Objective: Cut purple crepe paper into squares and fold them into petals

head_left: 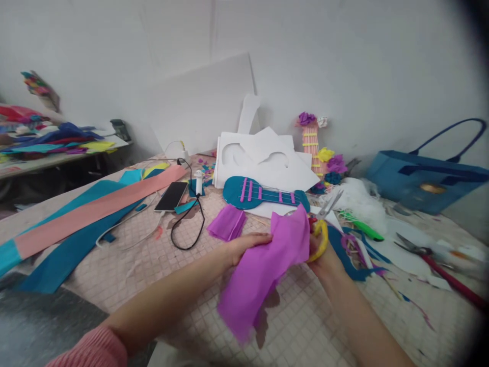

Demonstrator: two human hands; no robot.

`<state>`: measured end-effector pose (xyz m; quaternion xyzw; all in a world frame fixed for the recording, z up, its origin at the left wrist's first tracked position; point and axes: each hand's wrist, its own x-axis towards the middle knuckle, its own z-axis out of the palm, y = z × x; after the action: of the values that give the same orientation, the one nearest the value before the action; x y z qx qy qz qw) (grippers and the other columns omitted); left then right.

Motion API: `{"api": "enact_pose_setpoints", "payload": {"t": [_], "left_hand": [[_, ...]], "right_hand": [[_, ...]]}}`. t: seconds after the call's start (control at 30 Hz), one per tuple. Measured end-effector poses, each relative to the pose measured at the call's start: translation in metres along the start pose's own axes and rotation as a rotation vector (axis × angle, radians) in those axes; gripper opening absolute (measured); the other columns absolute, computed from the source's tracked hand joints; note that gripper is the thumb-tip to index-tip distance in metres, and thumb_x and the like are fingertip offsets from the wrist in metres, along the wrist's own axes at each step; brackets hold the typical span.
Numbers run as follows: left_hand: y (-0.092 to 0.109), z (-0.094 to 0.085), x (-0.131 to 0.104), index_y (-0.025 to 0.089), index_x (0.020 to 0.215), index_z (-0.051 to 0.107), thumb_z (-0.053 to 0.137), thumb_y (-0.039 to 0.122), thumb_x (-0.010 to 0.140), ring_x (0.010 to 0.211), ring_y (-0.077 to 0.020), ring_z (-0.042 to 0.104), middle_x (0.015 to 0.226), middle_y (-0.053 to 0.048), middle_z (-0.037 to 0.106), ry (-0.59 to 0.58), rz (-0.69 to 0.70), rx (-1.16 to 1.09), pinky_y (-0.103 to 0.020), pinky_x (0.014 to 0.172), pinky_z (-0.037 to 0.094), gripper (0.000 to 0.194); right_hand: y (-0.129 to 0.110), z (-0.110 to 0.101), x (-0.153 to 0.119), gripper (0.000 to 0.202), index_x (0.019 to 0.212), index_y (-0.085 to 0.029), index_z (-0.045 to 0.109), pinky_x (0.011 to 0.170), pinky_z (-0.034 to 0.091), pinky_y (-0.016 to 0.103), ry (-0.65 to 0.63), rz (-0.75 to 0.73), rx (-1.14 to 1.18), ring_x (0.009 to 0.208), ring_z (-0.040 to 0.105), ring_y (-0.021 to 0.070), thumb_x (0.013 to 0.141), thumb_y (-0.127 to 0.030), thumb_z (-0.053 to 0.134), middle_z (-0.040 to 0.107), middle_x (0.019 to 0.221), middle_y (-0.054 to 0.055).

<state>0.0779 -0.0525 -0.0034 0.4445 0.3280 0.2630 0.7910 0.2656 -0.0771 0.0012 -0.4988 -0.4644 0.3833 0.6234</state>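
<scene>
A long purple sheet (263, 265) hangs over the table between my hands, its lower end blurred. My left hand (250, 244) is closed on its left edge. Yellow-handled scissors (323, 239) are in my right hand (319, 252), blades apart and pointing up and away; that hand also meets the sheet's right edge, its fingers partly hidden. Left of the sheet lies a stack of purple pieces (228, 223). Beyond the sheet sits a teal guitar-shaped piece (244, 193) with purple strips and strings.
A phone (171, 196) and black cable (178, 245) lie left, beside long pink and teal strips (103, 206). White cut sheets (263, 158) stand behind. Right are a blue bag (420, 178), a green cutter (367, 229) and red-handled pliers (451, 278).
</scene>
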Motion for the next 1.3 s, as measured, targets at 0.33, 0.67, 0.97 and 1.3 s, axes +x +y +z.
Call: {"api": "enact_pose_setpoints", "payload": {"t": [0.33, 0.67, 0.97, 1.3], "left_hand": [[0.021, 0.020, -0.041, 0.018, 0.089, 0.062, 0.053, 0.039, 0.088, 0.091, -0.0187, 0.055, 0.095, -0.006, 0.062, 0.331, 0.733, 0.703, -0.029, 0.080, 0.041, 0.023], [0.003, 0.046, -0.046, 0.019, 0.099, 0.050, 0.071, 0.058, 0.063, 0.089, -0.0268, 0.054, 0.106, -0.010, 0.053, 0.401, 0.717, 1.342, -0.037, 0.071, 0.045, 0.057], [0.016, 0.004, -0.023, 0.017, 0.078, 0.056, 0.063, 0.032, 0.075, 0.065, -0.0140, 0.053, 0.072, -0.001, 0.060, 0.151, 0.450, 0.805, -0.026, 0.061, 0.042, 0.017], [0.039, -0.028, -0.020, 0.016, 0.074, 0.058, 0.065, 0.052, 0.071, 0.051, -0.0083, 0.048, 0.063, 0.003, 0.056, 0.082, 0.272, 0.529, -0.020, 0.050, 0.036, 0.037]], "right_hand": [[-0.017, -0.015, 0.002, 0.034, 0.078, -0.023, 0.053, 0.054, 0.043, 0.026, 0.235, -0.083, -0.090, 0.062, 0.054, 0.0156, 0.054, -0.032, 0.074, 0.060, 0.073, -0.002], [-0.010, -0.017, 0.003, 0.036, 0.080, -0.022, 0.053, 0.056, 0.042, 0.027, 0.221, -0.142, -0.245, 0.061, 0.053, 0.0155, 0.056, -0.033, 0.077, 0.059, 0.069, -0.002], [-0.003, -0.014, 0.005, 0.037, 0.086, -0.022, 0.055, 0.065, 0.046, 0.029, 0.205, -0.131, -0.214, 0.069, 0.057, 0.0164, 0.061, -0.037, 0.077, 0.062, 0.078, 0.000], [-0.009, -0.016, 0.005, 0.037, 0.073, -0.022, 0.049, 0.044, 0.036, 0.023, 0.197, -0.070, -0.098, 0.049, 0.045, 0.0095, 0.060, -0.042, 0.077, 0.051, 0.061, -0.006]]}}
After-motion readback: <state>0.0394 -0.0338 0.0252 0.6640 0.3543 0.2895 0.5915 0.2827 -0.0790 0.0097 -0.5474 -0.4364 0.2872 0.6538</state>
